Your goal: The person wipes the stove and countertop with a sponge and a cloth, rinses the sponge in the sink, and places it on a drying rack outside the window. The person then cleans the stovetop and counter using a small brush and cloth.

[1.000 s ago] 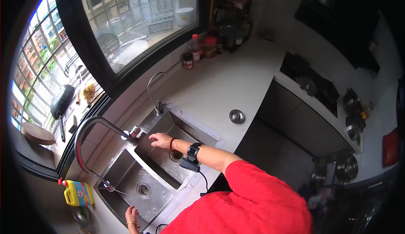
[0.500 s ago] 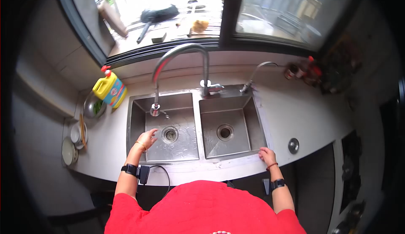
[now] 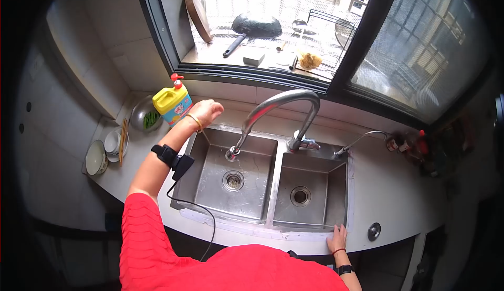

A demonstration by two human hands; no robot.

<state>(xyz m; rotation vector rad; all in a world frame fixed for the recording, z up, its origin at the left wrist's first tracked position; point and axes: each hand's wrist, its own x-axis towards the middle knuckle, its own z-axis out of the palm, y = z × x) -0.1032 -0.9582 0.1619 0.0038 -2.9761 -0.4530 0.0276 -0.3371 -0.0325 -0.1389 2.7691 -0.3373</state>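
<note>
My left hand (image 3: 208, 111) is raised over the back left corner of the double sink (image 3: 271, 190), its fingers loosely stretched out and nothing seen in them. Just left of it stands a yellow jug-shaped bottle (image 3: 172, 101) with a red pump and a blue label. Whether the hand touches the bottle is hard to tell. At the front right corner of the sink, my right hand (image 3: 337, 238) rests with fingers apart on the rim. The curved faucet (image 3: 283, 98) hangs over the left basin, whose bottom looks wet.
A metal bowl with green vegetables (image 3: 150, 119), stacked white bowls (image 3: 112, 141), chopsticks (image 3: 124, 140) and another bowl (image 3: 96, 157) stand at left. A round metal sink stopper or lid (image 3: 374, 231) lies at right. Beyond the open window are a wok (image 3: 257, 26) and a yellowish sponge (image 3: 308, 60).
My left hand has moved up from over the left basin to beside the yellow bottle. My right hand stays at the front right sink corner. The view has turned and shifted.
</note>
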